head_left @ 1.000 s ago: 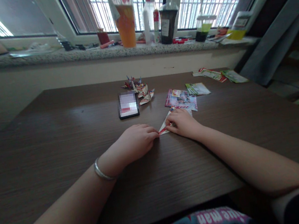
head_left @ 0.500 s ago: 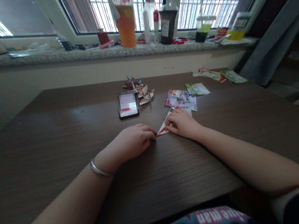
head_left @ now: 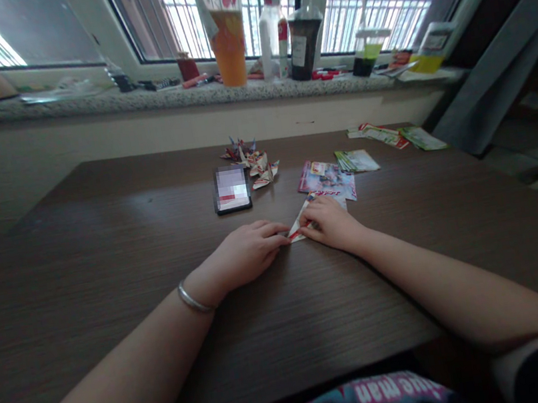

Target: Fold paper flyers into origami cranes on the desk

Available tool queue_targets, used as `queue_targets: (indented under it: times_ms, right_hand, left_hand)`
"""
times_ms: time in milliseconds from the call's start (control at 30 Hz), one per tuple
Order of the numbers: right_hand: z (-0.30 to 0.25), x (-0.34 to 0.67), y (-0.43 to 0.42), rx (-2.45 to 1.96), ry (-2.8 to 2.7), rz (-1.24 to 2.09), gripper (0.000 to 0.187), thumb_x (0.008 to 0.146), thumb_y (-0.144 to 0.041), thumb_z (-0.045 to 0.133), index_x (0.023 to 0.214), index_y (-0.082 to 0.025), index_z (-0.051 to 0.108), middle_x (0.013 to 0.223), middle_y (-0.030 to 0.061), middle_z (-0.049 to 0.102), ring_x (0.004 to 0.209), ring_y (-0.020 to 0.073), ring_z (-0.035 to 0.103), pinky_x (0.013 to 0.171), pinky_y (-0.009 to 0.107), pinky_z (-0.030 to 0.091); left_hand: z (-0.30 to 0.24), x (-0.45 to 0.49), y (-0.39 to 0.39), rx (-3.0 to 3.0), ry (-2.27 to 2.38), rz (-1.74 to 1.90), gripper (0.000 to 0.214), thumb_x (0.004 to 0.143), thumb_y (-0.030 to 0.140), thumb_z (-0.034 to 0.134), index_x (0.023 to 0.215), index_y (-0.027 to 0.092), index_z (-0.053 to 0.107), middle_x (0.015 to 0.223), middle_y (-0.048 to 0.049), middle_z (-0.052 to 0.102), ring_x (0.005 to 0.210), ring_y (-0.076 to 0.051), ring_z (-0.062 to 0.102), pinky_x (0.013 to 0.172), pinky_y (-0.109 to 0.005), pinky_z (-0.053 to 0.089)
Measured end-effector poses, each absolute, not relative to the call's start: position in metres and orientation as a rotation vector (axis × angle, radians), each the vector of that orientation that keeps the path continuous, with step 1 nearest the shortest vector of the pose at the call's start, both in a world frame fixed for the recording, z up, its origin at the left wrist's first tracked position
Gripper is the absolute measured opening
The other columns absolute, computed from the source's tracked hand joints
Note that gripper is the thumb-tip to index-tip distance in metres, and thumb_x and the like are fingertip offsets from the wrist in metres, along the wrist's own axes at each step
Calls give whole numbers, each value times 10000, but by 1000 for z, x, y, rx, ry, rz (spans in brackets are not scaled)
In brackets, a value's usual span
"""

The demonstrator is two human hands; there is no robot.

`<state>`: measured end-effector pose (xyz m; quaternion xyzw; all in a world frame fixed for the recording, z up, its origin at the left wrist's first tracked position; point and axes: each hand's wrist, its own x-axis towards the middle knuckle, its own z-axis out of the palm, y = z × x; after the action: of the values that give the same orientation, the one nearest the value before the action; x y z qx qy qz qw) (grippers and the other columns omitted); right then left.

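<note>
A small folded piece of printed paper (head_left: 301,222), white with red marks, lies flat on the dark wooden table (head_left: 105,253) between my hands. My left hand (head_left: 249,251) rests knuckles-up, its fingertips pressed on the paper's near left corner. My right hand (head_left: 330,220) lies over the paper's right part, fingers curled and pressing it down. A silver bangle (head_left: 193,300) circles my left wrist. Most of the paper is hidden under my right hand.
A phone (head_left: 231,190) lies just beyond my hands. Behind it sit several folded paper cranes (head_left: 255,158). Printed sheets (head_left: 327,178) and flyers (head_left: 380,134) lie to the right. The stone sill (head_left: 132,100) carries an orange drink cup (head_left: 225,29), bottles and a dark cup (head_left: 301,38).
My left hand's fingertips slid slightly right along the paper's edge, toward my right hand. The right hand stays pressed on the paper.
</note>
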<state>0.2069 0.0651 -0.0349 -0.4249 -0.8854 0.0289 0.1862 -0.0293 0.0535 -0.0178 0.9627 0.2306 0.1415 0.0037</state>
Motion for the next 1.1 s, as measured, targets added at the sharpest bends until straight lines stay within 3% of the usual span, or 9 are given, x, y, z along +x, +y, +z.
queue_targets:
  times_ms: [100,233,333,467,733,900,1100]
  right_hand:
    - [-33,207,64,-1124,-2483,27,149,866,-348,610,828,-209,649,849,38,659,938,212,548,966,406,351]
    - [-31,209,62,-1133,-2366,-60,233,825,-365,648,1018,-235,637,1158,79,622,1214,270,456,1099,516,236]
    - [-32,211,63,-1206,-2278,-29,416,792,-360,677,1173,-230,577,1312,124,523,1262,296,422,1074,525,305]
    - [-35,211,64,-1287,-2203,72,612,788,-376,672,1336,-223,449,1358,141,467,1255,295,445,1052,494,369]
    - [-38,210,61,-1447,-2110,50,591,809,-420,638,1325,-192,461,1281,153,520,1217,326,462,1011,500,404]
    - [-41,211,64,-1380,-2149,139,535,828,-359,613,1308,-173,465,1247,149,552,1169,280,507,1007,454,416]
    - [-41,211,66,-1288,-2166,203,449,820,-270,604,1247,-174,505,1202,134,579,1135,250,543,991,428,439]
  left_hand:
    - [-15,-27,52,3055,695,429,289,920,134,457,1126,185,653,1195,-71,655,1147,-210,567,977,-371,483]
    - [-7,-24,47,3110,697,357,223,888,115,490,993,155,683,1031,-84,700,1148,-228,568,977,-375,480]
    - [1,-22,41,3147,677,296,145,859,124,551,903,164,683,962,-70,708,1164,-243,557,995,-392,461]
    - [7,-20,37,3198,643,279,92,852,138,581,841,169,667,944,-74,708,1235,-260,516,1038,-416,429]
    - [-9,-23,46,3157,646,413,159,918,159,512,986,169,656,1048,-86,673,1320,-237,441,1116,-402,365]
    - [-17,-24,49,2978,742,421,244,967,243,439,1094,169,634,1311,-112,570,1229,-215,525,1029,-364,444]
    - [-25,-26,50,2928,837,289,383,984,281,400,1347,204,492,1440,-77,478,1364,-217,382,1140,-452,276]
